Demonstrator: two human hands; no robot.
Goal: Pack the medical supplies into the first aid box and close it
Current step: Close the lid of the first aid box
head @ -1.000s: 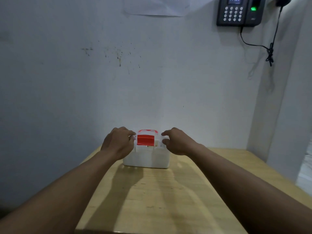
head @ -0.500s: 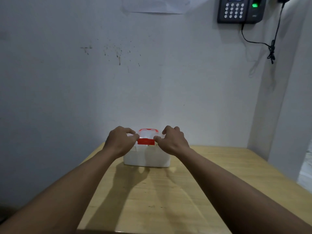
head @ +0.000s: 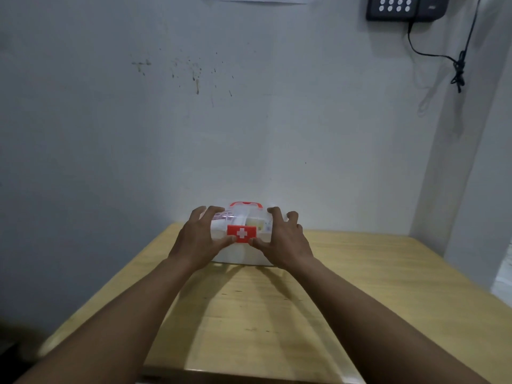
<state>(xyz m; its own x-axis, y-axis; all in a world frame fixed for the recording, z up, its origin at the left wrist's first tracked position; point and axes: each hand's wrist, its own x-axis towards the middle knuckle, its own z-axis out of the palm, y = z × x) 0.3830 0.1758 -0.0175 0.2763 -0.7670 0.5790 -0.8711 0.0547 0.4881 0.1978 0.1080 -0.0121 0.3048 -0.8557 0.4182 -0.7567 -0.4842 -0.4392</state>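
**Box at the far end of the table, a hand on each side**

The box (head: pixel 241 254) stands on the table (head: pixel 263 314) at its far end, close before the wall (head: pixel 249 134). The left hand (head: pixel 198 239) grips its left side and the right hand (head: pixel 285 242) its right, fingers over the lid. The latch (head: pixel 241 233) sits on the front face between the thumbs, which appear to touch its lower corners. High on the wall to the right hangs a keypad unit (head: pixel 404 6), with its cable (head: pixel 457 65) below.

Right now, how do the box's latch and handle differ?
The latch is a rectangle with a white cross on the front of the box; the handle is a thin arch on top. The left hand and right hand touch thumbs to the latch, not the handle. Both are red.
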